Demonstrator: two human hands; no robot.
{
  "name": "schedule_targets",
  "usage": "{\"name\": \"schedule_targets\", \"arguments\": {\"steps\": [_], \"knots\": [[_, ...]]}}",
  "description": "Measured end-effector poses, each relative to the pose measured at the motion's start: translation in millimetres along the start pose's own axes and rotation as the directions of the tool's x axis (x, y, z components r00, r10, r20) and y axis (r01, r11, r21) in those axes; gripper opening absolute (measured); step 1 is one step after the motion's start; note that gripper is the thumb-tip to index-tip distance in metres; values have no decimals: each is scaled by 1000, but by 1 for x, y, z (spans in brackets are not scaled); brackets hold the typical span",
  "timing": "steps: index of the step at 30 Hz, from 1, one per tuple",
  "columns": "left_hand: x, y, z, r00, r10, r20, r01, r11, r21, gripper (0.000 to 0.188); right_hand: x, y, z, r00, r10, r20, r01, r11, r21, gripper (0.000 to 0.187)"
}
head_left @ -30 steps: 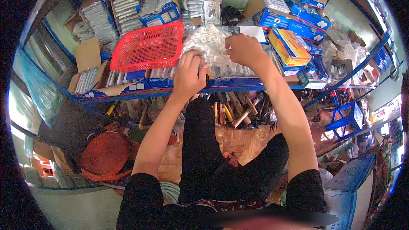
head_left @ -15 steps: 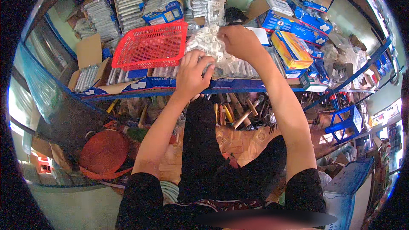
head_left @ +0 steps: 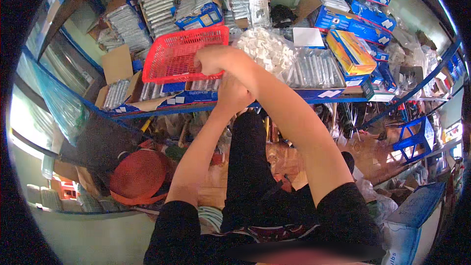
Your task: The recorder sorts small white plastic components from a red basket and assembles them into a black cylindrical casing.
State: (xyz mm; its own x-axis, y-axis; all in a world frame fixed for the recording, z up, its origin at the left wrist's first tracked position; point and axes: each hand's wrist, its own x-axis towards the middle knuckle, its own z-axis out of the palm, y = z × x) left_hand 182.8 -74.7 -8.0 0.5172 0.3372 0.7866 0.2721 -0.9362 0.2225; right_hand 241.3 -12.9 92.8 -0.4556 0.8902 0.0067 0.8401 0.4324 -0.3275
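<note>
A red plastic basket [head_left: 159, 49] rests on the shelf in front of me, over open boxes. My right hand [head_left: 212, 60] is above the basket's right side, its fingers curled downward; whatever they pinch is hidden. My right forearm crosses over my left hand [head_left: 234, 92], which is at the shelf's front edge, below the basket's right corner. The left fingers are mostly covered, so their grip does not show. Just right of both hands lies a clear bag with a heap of small white plastic pieces [head_left: 265, 51].
Flat packets in clear wrap fill an open box [head_left: 316, 71] right of the heap. Stacked packets [head_left: 156, 7] stand along the back wall. A yellow and orange box [head_left: 349, 51] sits on blue boxes at right. Below the shelf are tools and a round red-orange object [head_left: 138, 174].
My right hand has moved left from the white pieces to over the basket. My left hand has drawn off the heap toward the shelf edge. The whole view has shifted slightly.
</note>
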Motion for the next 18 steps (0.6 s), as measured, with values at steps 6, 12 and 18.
{"name": "schedule_targets", "arguments": {"steps": [6, 12, 18], "knots": [[3, 0, -6, 993, -66, 96, 76, 991, -108, 45, 16, -7, -5, 966, 210, 149, -169, 954, -249, 28], [-8, -16, -4, 995, -65, 74, 70, 995, -65, 49, 4, -18, -5, 997, 82, 5, -80, 979, -186, 27], [-7, -17, 8, 999, 1, 34, 0, 1000, -25, 49, -25, 8, 20, 954, -110, -279, 106, 994, -28, 24]]}}
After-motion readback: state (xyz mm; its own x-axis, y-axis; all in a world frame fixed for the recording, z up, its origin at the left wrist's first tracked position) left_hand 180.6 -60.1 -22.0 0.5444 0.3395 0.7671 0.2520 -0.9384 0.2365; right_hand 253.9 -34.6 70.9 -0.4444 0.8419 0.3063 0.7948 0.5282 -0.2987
